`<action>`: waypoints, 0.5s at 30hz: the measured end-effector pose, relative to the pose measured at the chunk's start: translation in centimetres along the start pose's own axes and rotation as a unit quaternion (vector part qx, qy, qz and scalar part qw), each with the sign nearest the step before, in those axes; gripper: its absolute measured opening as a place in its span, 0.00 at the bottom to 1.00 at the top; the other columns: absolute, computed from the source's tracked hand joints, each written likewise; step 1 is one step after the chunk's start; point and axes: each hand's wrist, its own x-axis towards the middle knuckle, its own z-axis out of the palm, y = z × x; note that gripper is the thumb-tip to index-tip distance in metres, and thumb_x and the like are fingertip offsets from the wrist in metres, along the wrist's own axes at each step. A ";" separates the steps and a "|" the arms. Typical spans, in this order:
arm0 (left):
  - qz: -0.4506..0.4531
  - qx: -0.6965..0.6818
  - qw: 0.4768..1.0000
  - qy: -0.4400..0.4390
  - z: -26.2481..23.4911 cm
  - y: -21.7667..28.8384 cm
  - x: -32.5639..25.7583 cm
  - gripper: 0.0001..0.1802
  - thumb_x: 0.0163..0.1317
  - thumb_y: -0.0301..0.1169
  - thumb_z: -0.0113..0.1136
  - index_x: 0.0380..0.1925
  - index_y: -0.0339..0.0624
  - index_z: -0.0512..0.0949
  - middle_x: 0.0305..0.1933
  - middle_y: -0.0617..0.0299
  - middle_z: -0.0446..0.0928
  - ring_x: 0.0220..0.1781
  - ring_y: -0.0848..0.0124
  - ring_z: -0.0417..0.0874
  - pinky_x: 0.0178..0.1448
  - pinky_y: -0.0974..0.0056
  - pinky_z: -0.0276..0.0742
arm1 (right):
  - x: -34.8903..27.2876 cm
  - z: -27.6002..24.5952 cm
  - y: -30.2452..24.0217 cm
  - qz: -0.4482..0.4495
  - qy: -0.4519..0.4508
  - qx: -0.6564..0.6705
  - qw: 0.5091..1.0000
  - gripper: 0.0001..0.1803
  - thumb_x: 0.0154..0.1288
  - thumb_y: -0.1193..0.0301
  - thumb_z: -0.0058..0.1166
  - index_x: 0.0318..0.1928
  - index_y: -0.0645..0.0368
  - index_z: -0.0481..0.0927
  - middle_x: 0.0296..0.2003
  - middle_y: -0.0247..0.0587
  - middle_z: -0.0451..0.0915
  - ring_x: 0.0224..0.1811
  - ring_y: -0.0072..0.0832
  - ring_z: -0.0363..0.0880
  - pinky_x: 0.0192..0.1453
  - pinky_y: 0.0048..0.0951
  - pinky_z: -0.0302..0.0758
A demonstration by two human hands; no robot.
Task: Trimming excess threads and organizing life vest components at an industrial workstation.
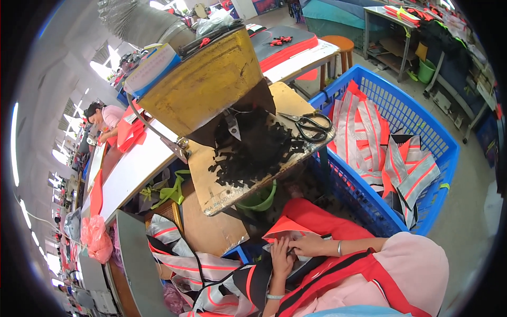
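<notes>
Both hands meet low in the head view over a folded fabric piece [288, 229], bright orange-red with silver and dark parts, resting at my lap. My left hand [281, 259] has its fingers bent onto the fabric's near edge. My right hand [308, 245] pinches the same piece just beside it, fingertips close to the left fingers. What lies beneath the fingers is hidden. To the left, a heap of silver reflective strips [211, 270] with orange lines and black edging hangs down beside my left arm.
Ahead stands a wooden board [208, 182] bearing black scraps [253, 153], black-handled scissors [309, 127] and a yellow metal machine housing [206, 79]. A blue plastic basket [364, 203] of reflective fabric pieces stands at right. Another person [108, 116] works at the far left.
</notes>
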 end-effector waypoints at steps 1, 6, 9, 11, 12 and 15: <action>-0.011 -0.029 0.999 0.012 -0.4 0.4 -0.1 0.37 0.49 0.25 0.54 0.65 0.44 0.64 0.67 0.48 0.64 0.72 0.43 0.57 0.73 0.45 0.49 | 0.2 -0.4 -0.2 0.012 -0.041 -0.003 0.999 0.12 0.61 0.63 0.44 0.43 0.47 0.75 0.28 0.44 0.81 0.32 0.43 0.80 0.33 0.50 0.75; 0.011 -0.105 0.988 0.117 -3.8 3.0 1.0 0.27 0.46 0.14 0.53 0.50 0.37 0.69 0.63 0.43 0.67 0.71 0.45 0.61 0.71 0.51 0.58 | 1.1 -3.1 -1.9 -0.003 0.020 0.036 0.999 0.12 0.62 0.60 0.44 0.44 0.43 0.77 0.28 0.41 0.80 0.29 0.45 0.80 0.31 0.49 0.74; 0.032 -0.075 0.992 0.096 -7.3 5.0 3.5 0.16 0.48 0.13 0.54 0.39 0.37 0.73 0.58 0.45 0.73 0.68 0.44 0.65 0.67 0.52 0.64 | 2.8 -7.5 -3.4 0.004 0.001 0.058 0.998 0.12 0.62 0.61 0.46 0.43 0.46 0.77 0.27 0.44 0.80 0.28 0.46 0.79 0.31 0.50 0.74; 0.053 -0.074 0.991 0.102 -8.7 6.0 4.4 0.13 0.51 0.14 0.56 0.38 0.37 0.75 0.59 0.45 0.73 0.68 0.42 0.65 0.67 0.51 0.65 | 3.3 -8.7 -3.6 -0.034 0.021 0.067 0.997 0.10 0.61 0.63 0.47 0.41 0.49 0.77 0.23 0.48 0.78 0.27 0.47 0.80 0.31 0.50 0.74; 0.048 -0.082 0.987 0.127 -9.2 6.8 4.8 0.12 0.52 0.15 0.58 0.37 0.36 0.76 0.57 0.44 0.74 0.67 0.44 0.67 0.67 0.51 0.66 | 3.4 -9.6 -3.8 -0.040 0.019 0.083 0.996 0.10 0.60 0.64 0.48 0.40 0.51 0.77 0.23 0.49 0.79 0.26 0.48 0.80 0.32 0.50 0.74; 0.107 -0.070 0.987 0.100 -9.9 8.4 6.0 0.12 0.53 0.15 0.59 0.38 0.36 0.77 0.55 0.46 0.75 0.64 0.46 0.71 0.65 0.51 0.67 | 2.8 -11.8 -3.6 -0.058 0.031 0.089 0.994 0.11 0.60 0.64 0.48 0.40 0.52 0.77 0.25 0.49 0.80 0.27 0.48 0.80 0.34 0.49 0.75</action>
